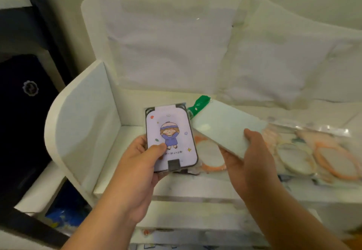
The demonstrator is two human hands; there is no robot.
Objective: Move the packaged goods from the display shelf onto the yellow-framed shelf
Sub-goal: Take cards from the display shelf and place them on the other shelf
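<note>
My left hand (pixel 137 171) holds a flat lilac package with a cartoon child printed on it (pixel 172 128), thumb across its lower left. My right hand (pixel 252 159) grips a pale green rectangular pack with a green header tab (pixel 225 128), tilted up to the left. Both packs hover just above the top tier of a white display shelf (pixel 84 116). Several clear bags with orange-rimmed oval mirrors (pixel 313 152) lie on that tier to the right. No yellow-framed shelf appears in view.
The white shelf has a tall curved back panel (pixel 176 44) and a rounded side wall at left. Lower tiers (pixel 195 216) hold more packaged items, mostly hidden. A dark cabinet or rack (pixel 23 112) stands to the left.
</note>
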